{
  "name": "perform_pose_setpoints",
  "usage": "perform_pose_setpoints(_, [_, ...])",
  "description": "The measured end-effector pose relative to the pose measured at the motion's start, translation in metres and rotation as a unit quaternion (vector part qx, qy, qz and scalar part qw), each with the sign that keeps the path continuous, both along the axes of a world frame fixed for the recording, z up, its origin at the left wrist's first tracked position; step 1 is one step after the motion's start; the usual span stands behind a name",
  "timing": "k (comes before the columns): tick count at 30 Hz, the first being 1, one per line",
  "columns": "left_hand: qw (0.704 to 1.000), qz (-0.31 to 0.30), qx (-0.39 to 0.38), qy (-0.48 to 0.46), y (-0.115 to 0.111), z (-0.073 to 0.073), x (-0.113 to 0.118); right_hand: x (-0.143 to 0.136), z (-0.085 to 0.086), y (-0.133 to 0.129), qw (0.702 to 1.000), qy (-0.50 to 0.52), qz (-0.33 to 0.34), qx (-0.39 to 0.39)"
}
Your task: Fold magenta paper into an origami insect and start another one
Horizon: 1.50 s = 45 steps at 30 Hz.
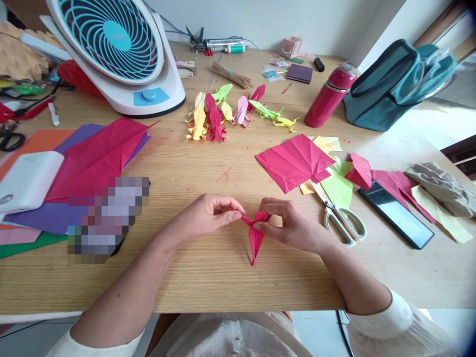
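Between my two hands, near the table's front edge, is a small pink origami figure (256, 240) with a long pointed end hanging toward me. My left hand (219, 213) pinches a thin strip on its left side between thumb and fingertips. On the other side, my right hand (284, 223) grips the upper body, thumb in front and fingers curled behind. Beyond them lies a creased pink paper sheet (292, 161). Scissors (338, 213) with pale handles rest to the right of my right hand. Several finished folded paper figures (213, 116) stand in a group farther back.
A white and blue fan (148, 94) stands at the back left. Coloured paper (89, 158), a white box-shaped device (31, 178) and a pixelated phone lie left. A phone (396, 213), paper scraps, a pink bottle (329, 99) and a teal bag (386, 94) occupy the right.
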<state>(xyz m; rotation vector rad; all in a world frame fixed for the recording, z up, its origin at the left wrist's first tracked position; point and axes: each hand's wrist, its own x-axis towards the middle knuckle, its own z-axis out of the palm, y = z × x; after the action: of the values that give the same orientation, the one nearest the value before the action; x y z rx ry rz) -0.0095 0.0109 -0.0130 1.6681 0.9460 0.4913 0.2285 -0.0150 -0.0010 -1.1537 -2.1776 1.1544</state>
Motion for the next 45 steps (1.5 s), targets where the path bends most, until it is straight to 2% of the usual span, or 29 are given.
perform_pose_setpoints(5, [1.000,0.011,0.018,0.009,-0.003,0.004,0.004,-0.002,0.000,-0.001,1.000,0.010,0.003,-0.005])
perform_pose_setpoints(7, [1.000,0.009,0.000,-0.002,-0.002,0.006,0.002,-0.003,0.001,-0.001,1.000,0.017,0.000,-0.009])
perform_pose_setpoints(10, [0.992,0.035,-0.084,-0.085,-0.001,0.006,0.002,-0.003,0.002,-0.002,0.999,0.043,-0.014,-0.012])
perform_pose_setpoints(13, [0.962,0.061,-0.183,-0.193,-0.006,0.000,0.012,-0.005,0.001,-0.004,0.996,0.075,-0.045,-0.006])
perform_pose_setpoints(15, [0.949,0.069,-0.221,-0.215,-0.011,-0.006,0.022,-0.007,-0.001,-0.005,0.994,0.083,-0.073,0.006])
perform_pose_setpoints(19, [0.951,0.139,-0.181,-0.209,-0.018,-0.015,0.037,-0.008,-0.003,-0.003,0.992,0.080,-0.098,0.013])
perform_pose_setpoints(24, [0.945,0.206,-0.145,-0.208,-0.016,-0.016,0.033,-0.002,0.000,0.002,0.988,0.102,-0.108,-0.039])
perform_pose_setpoints(31, [0.946,0.197,-0.136,-0.221,-0.019,-0.012,0.032,-0.007,-0.009,0.001,0.981,0.134,-0.135,-0.039])
perform_pose_setpoints(35, [0.949,0.192,-0.137,-0.211,-0.020,-0.017,0.034,-0.014,-0.007,-0.002,0.980,0.117,-0.159,-0.030])
perform_pose_setpoints(38, [0.953,0.208,-0.108,-0.191,-0.020,-0.021,0.035,-0.016,-0.004,-0.003,0.980,0.098,-0.171,-0.005])
perform_pose_setpoints(45, [0.964,0.205,-0.086,-0.147,-0.021,-0.025,0.031,-0.016,-0.002,-0.003,0.982,0.083,-0.169,0.014])
